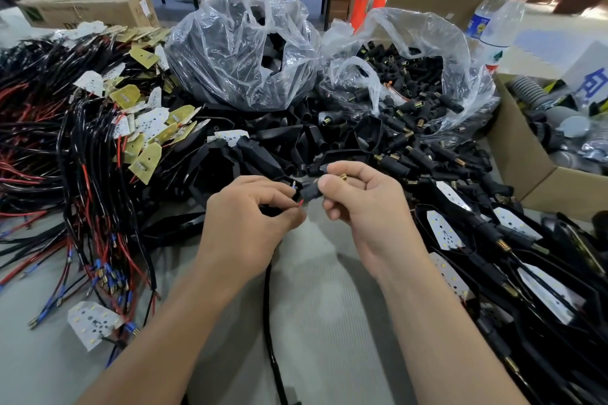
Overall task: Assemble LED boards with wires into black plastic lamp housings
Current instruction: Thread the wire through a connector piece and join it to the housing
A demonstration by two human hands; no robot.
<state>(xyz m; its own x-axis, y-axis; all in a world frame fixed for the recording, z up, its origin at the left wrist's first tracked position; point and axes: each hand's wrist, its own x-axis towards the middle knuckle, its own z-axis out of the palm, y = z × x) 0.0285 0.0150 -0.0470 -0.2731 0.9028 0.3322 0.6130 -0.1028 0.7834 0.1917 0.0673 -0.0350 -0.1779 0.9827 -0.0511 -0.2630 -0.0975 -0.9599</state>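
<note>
At the middle of the grey table point(322, 273), the left hand point(250, 214) pinches thin red and blue wire ends point(297, 199) between thumb and fingertips. Their black cable point(269, 306) runs from under that hand down toward the viewer. The right hand point(358, 204) is curled round a black plastic stem point(311, 195), thumb on top, and a brass tip point(344, 177) shows between its fingers. The wire ends sit right at the near end of the stem; whether they have gone inside it cannot be told.

Just beyond both hands lies a loose pile of black lamp housings point(296, 145). Left of it spreads a heap of LED boards point(144, 128), white and yellow, trailing red and black wires point(82, 174). One white board point(92, 322) lies apart near the left forearm. To the right of the right forearm, finished lamps point(460, 230) lie in rows with white boards seated in black shells.

Farther back stand two clear plastic bags, the left bag point(243, 52) holding dark housings and the right bag point(411, 76) full of black stems with brass ends. An open cardboard box point(526, 174) sits at the right edge, with a water bottle point(493, 26) behind it.
</note>
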